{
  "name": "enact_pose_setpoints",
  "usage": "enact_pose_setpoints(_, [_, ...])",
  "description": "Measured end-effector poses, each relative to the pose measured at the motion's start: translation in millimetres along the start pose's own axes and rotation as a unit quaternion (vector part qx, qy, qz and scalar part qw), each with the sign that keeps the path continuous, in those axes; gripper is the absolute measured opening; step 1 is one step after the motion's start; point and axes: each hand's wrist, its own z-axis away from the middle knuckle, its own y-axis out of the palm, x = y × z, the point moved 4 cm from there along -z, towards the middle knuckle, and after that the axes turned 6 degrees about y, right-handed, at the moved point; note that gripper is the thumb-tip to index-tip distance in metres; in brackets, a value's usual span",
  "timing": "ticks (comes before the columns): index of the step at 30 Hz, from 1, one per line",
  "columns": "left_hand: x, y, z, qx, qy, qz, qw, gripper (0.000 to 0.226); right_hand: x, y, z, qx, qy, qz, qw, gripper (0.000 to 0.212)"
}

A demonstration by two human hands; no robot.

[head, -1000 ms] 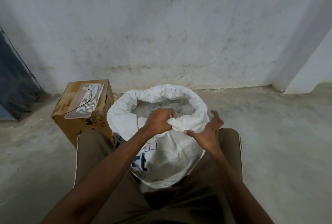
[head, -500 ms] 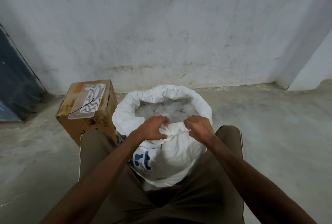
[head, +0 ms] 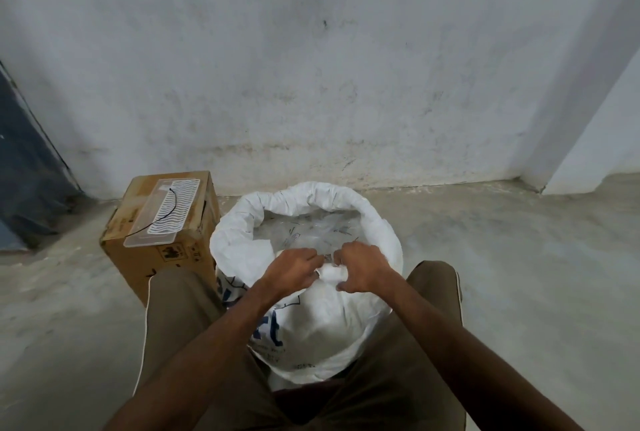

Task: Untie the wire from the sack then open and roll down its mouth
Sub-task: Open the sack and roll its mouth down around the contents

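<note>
Both hands on sack rim

One white woven plastic sack with blue print, mouth rolled down. One brown cardboard box, left of the sack. One clear plastic tray with wavy white lines, on the box. One thin black wire, on the tray. Two bare hands: left hand, right hand.

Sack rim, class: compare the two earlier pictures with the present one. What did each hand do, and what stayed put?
The right hand, open and clear of the sack a second ago, closed onto the near rim beside the left hand, which kept its grip. Both hands now pinch that bunched rim close together. The far rim stayed rolled, and the box with the wire on top did not move.
</note>
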Motion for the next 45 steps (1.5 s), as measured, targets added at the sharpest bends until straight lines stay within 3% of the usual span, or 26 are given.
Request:
enact_pose_setpoints(3, [12,-2,10,0.044,-0.073,0.118,0.989,0.028,7,5,3,-0.018,-0.022,0.037,0.999,0.034])
enact_pose_setpoints(5, [23,-5,17,0.068,-0.110,0.178,0.976,0.055,6,8,9,-0.037,-0.035,0.061,0.997,0.034])
enact_pose_setpoints(8, [37,-3,26,0.189,-0.083,-0.009,0.978,0.094,3,19,20,-0.065,-0.049,0.071,0.994,0.039])
enact_pose_setpoints(10, [38,0,29,0.232,-0.067,-0.103,0.965,0.082,6,29,29,-0.086,-0.067,0.077,0.991,0.040])
enact_pose_setpoints(14, [30,8,35,0.233,-0.046,-0.145,0.960,0.045,5,35,28,-0.065,-0.040,0.048,0.996,0.045])
enact_pose_setpoints(16, [26,2,38,0.183,-0.047,-0.144,0.971,0.037,1,29,21,-0.047,-0.009,-0.011,0.999,0.052])
enact_pose_setpoints(20, [20,-11,42,0.058,0.020,-0.182,0.981,0.038,16,23,13,-0.030,-0.010,-0.105,0.994,0.087])
enact_pose_setpoints(23, [12,-9,47,0.013,0.091,-0.216,0.972,0.029,38,24,5,-0.025,-0.005,-0.147,0.989,0.068])
enact_pose_setpoints(25, [12,-8,51,0.037,0.102,-0.200,0.974,0.026,49,24,-1,-0.025,0.010,-0.149,0.988,0.049])
enact_pose_setpoints(28, [25,-4,53,0.141,0.017,-0.044,0.989,0.033,60,26,0,-0.033,0.012,-0.104,0.994,0.033])
enact_pose_setpoints(30, [32,-2,54,0.193,-0.089,0.109,0.971,0.036,67,32,6,-0.043,-0.016,-0.047,0.998,0.032])
enact_pose_setpoints(33, [36,-6,56,0.121,-0.193,0.280,0.933,0.025,72,41,17,-0.068,-0.029,-0.022,0.997,0.033])
enact_pose_setpoints(35, [40,-10,55,0.061,-0.213,0.304,0.927,0.045,75,44,27,-0.110,-0.054,0.004,0.992,0.038])
enact_pose_setpoints(36, [40,-8,56,0.071,-0.226,0.291,0.927,0.059,75,44,31,-0.143,-0.068,0.022,0.987,0.041])
enact_pose_setpoints(39, [39,7,53,0.209,-0.191,0.137,0.949,0.083,75,47,36,-0.195,-0.101,0.062,0.974,0.042])
enact_pose_setpoints(42, [33,8,47,0.224,-0.138,0.077,0.962,0.062,74,44,32,-0.199,-0.087,0.015,0.976,0.043])
enact_pose_setpoints(45, [29,9,47,0.229,-0.107,0.024,0.967,0.049,65,45,21,-0.104,-0.039,-0.085,0.990,0.050])
